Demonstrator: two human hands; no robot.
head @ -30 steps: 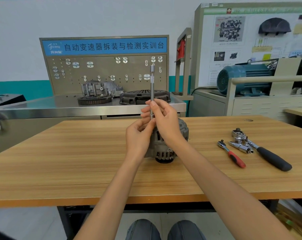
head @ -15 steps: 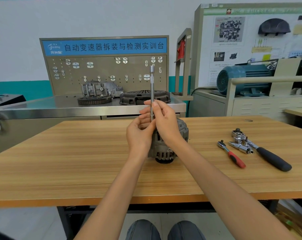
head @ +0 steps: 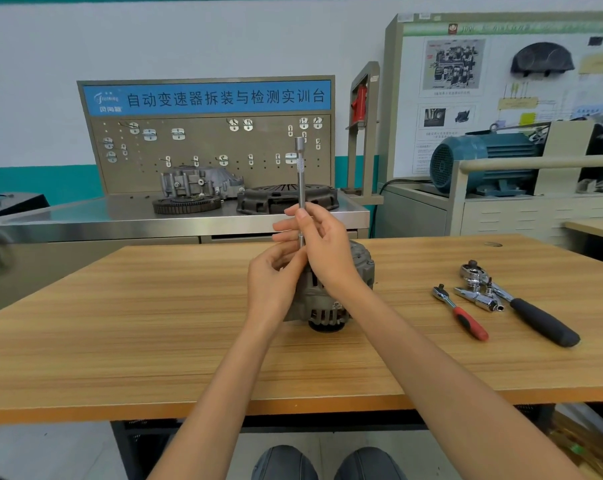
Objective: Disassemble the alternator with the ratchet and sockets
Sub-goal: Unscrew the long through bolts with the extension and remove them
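Observation:
A grey alternator (head: 357, 268) stands on the wooden table (head: 154, 334), mostly hidden behind my hands. A long steel extension bar (head: 300, 178) rises upright from its top. My right hand (head: 322, 247) pinches the bar's lower shaft between thumb and fingers. My left hand (head: 276, 278) is curled at the bar's base against the alternator; what its fingertips hold is hidden. To the right lie a small red-handled ratchet (head: 461, 313), a larger black-handled ratchet (head: 528, 310) and chrome sockets (head: 476, 296).
Behind the table stands a steel bench (head: 85, 223) with a pegboard (head: 206, 150), a gear ring, a housing and a clutch cover (head: 286, 200). A blue motor (head: 483, 164) sits on a cabinet at the right. My knees show below the table edge.
My right-hand fingers have shifted slightly on the extension bar. The bar stays upright in the same place, and the alternator and tools have not moved.

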